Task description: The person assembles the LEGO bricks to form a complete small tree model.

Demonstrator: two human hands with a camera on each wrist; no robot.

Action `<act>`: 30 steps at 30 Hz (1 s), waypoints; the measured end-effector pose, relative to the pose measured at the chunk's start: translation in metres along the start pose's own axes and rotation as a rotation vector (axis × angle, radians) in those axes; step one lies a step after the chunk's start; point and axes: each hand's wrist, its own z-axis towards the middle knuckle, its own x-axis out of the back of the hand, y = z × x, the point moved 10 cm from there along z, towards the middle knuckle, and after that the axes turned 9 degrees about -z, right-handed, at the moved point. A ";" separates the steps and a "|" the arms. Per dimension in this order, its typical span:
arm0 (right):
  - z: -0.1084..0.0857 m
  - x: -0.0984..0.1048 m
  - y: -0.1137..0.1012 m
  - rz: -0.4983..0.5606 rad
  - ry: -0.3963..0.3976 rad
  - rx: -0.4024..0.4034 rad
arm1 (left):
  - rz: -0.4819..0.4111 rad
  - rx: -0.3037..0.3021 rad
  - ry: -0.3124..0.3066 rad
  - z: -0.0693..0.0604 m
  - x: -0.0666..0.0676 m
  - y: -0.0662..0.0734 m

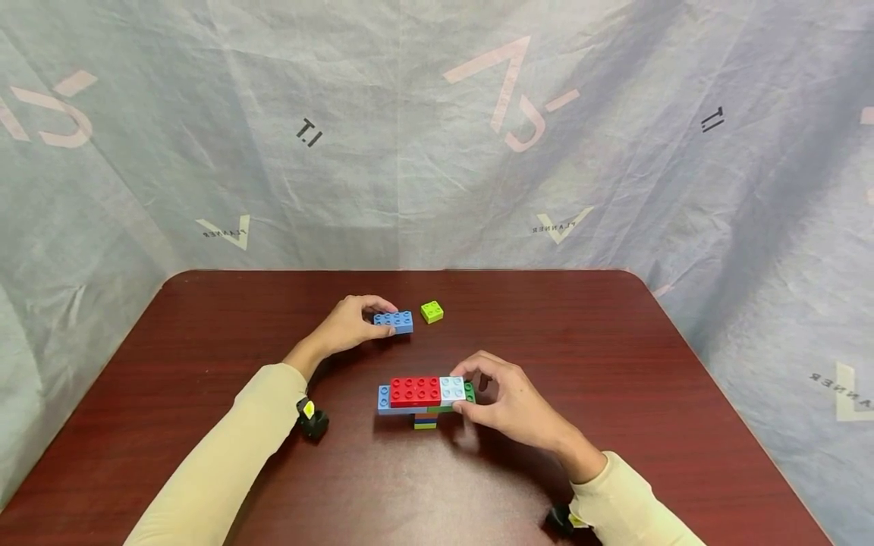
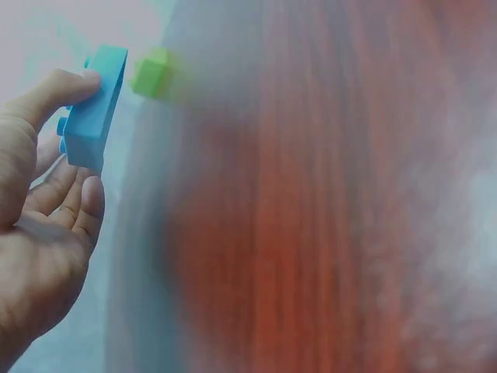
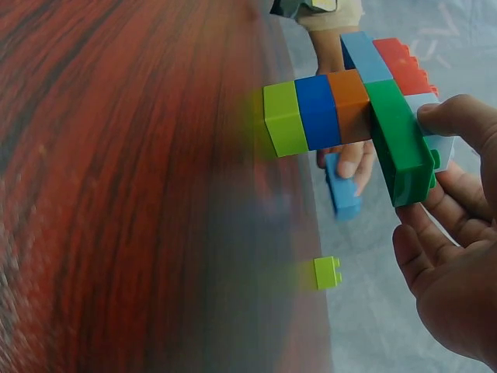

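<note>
My left hand (image 1: 347, 326) pinches a blue toy building brick (image 1: 403, 321) between thumb and fingers, toward the back of the table; whether the brick touches the tabletop I cannot tell. Nearer to me stands a T-shaped brick build. Its stem stacks lime, blue (image 3: 317, 113) and orange (image 3: 349, 106) bricks. Across the top lie a light blue brick (image 1: 385, 399) and a green brick (image 3: 400, 144), topped by a red brick (image 1: 415, 390) and a white brick (image 1: 452, 388). My right hand (image 1: 519, 402) holds the white brick at its right end, thumb in front and fingers behind.
A small lime brick (image 1: 432, 312) lies on the dark red wooden table (image 1: 580, 326), just right of the blue brick. Grey printed cloth (image 1: 396, 152) hangs behind the table and at its sides.
</note>
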 end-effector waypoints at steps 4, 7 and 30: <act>0.000 0.000 -0.001 0.002 0.001 -0.001 | -0.011 -0.043 -0.007 -0.012 -0.002 0.022; 0.000 0.001 -0.001 -0.007 0.003 0.000 | -0.010 -0.091 -0.014 -0.023 -0.004 0.042; 0.000 0.000 0.000 0.010 0.001 0.021 | 0.007 -0.299 -0.066 -0.097 -0.046 0.128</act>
